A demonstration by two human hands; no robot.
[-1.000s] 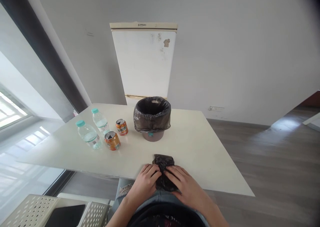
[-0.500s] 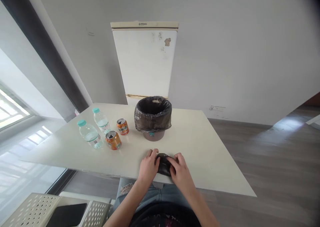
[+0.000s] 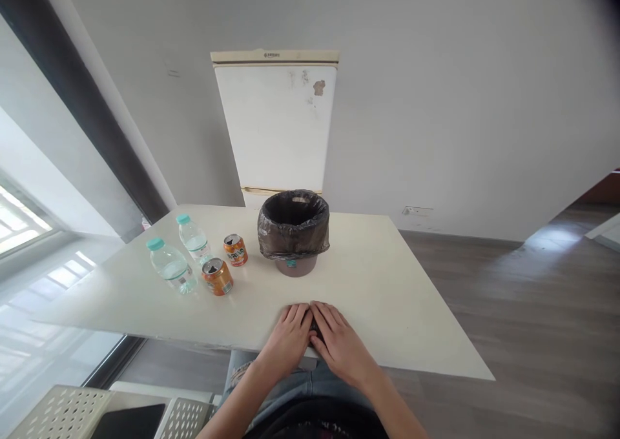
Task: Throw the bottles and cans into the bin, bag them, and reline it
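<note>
With the clock's centre at the joined hands, the black bag (image 3: 314,326) is lying right there, at the near edge of the table (image 3: 372,277), showing only as a dark patch between the palms. The left hand (image 3: 289,336) is covering its nine o'clock side and the right hand (image 3: 339,342) its three o'clock side. Both hands are resting low, their fingers lying close together and their fingertips nearly meeting at twelve. Neither hand is spreading wide; the fingers are hiding most of the bag, so I cannot tell whether either is gripping it or only pressing on it.

Just short of twelve o'clock, the bin (image 3: 296,268) is standing upright on the table, a dark liner (image 3: 290,240) hanging over its rim. Towards ten o'clock, two orange cans (image 3: 217,277) are standing near each other, and beyond them two clear bottles (image 3: 170,266) with green caps are standing upright. Farther out, between eleven and twelve, a white fridge (image 3: 276,126) is standing behind the table against the wall (image 3: 436,103). Around eight o'clock, a pale basket with holes (image 3: 62,407) is sitting below the table's level.
</note>
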